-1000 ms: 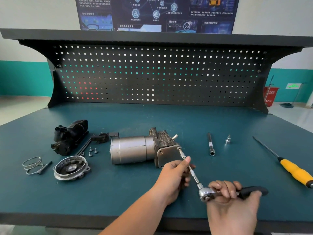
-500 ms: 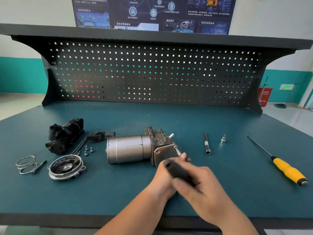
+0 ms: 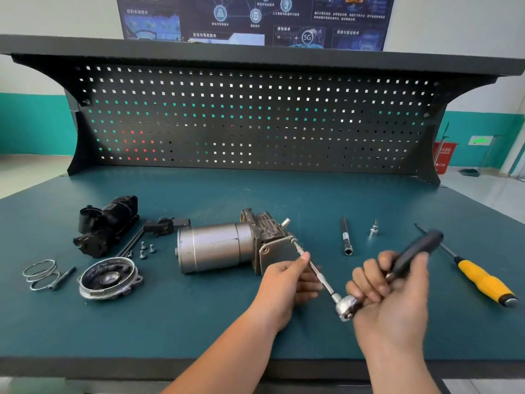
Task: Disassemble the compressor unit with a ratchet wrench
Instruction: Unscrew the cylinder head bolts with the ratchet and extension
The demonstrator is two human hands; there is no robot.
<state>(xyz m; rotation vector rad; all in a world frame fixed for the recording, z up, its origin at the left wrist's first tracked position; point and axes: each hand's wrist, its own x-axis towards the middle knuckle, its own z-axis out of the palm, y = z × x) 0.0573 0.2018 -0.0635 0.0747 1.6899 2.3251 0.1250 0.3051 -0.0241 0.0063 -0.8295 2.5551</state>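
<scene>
My left hand (image 3: 287, 282) pinches the slim steel extension bar (image 3: 318, 273), its tip seated on the grey cylindrical compressor unit (image 3: 218, 247). My right hand (image 3: 389, 291) clasps the black handle of the ratchet wrench (image 3: 412, 255).

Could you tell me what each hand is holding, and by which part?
The right hand grips the chrome ratchet wrench by its black handle; the left hand pinches its thin steel extension bar.
</scene>
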